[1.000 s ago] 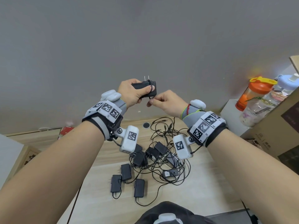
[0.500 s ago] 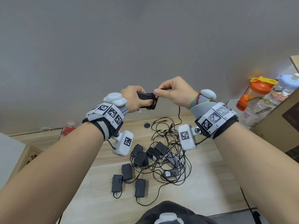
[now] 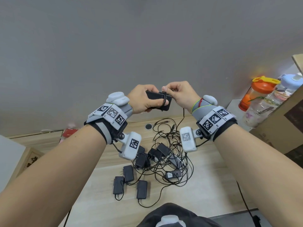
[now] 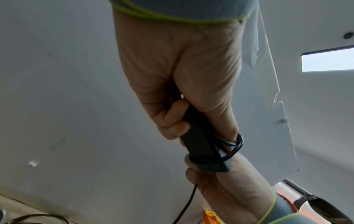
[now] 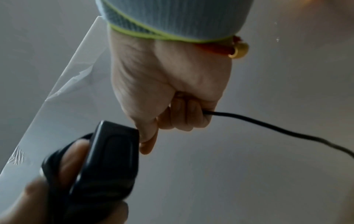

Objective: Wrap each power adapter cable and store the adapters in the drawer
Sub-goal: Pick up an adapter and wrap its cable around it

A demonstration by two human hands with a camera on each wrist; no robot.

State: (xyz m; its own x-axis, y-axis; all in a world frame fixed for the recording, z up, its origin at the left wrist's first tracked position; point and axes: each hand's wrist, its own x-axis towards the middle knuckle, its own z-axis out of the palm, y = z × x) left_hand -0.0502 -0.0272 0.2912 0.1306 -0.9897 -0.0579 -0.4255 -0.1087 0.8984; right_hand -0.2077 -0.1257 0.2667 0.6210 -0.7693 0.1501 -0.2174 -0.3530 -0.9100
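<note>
My left hand [image 3: 144, 102] is raised in front of the wall and grips a black power adapter [image 3: 155, 97] in its curled fingers. Turns of its thin black cable [image 4: 236, 146] loop round the adapter's body [image 4: 199, 144] and my left thumb. Just right of the adapter, my right hand [image 3: 177, 94] holds the cable [image 5: 268, 124] in its curled fingers. The free cable [image 3: 183, 114] hangs down to the table. A tangled pile of black adapters [image 3: 160, 156] and cables lies on the wooden table [image 3: 205, 185] below. No drawer is in view.
Three black adapters [image 3: 128, 173] lie side by side left of the pile. Drink bottles [image 3: 260, 92] and a cardboard box [image 3: 278, 128] stand at the right. A wooden box [image 3: 27, 158] sits at the left edge. A small black disc [image 3: 148, 126] lies near the wall.
My right hand has risen from below and right of the adapter to its top, carrying the cable round it. Both hands sit a little lower in the view.
</note>
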